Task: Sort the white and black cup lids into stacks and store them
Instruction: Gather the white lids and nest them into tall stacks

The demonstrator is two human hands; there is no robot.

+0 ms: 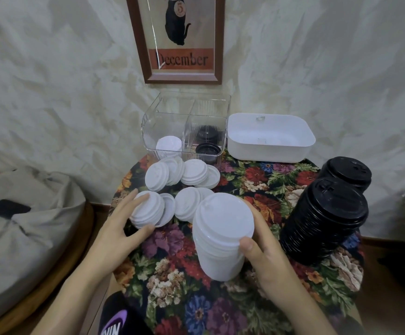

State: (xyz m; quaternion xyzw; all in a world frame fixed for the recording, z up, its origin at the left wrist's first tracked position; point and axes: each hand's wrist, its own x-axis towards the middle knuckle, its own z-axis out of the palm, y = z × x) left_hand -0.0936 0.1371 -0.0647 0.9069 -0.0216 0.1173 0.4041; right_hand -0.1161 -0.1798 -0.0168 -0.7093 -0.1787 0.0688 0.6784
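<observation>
White stack (pixel 220 238): upright, mid-table on the floral cloth (pixel 257 187)
Right hand (pixel 264 259): wrapped round the stack's upper part
Left hand (pixel 121 226): thumb and fingers closed on a small bundle of white lids (pixel 147 209), left of the stack
Black stacks (pixel 324 221): two, standing at right
Handling: judged light, thin, slick; a tall column may shear or topple, so grasp its sides low, not the top lid
</observation>
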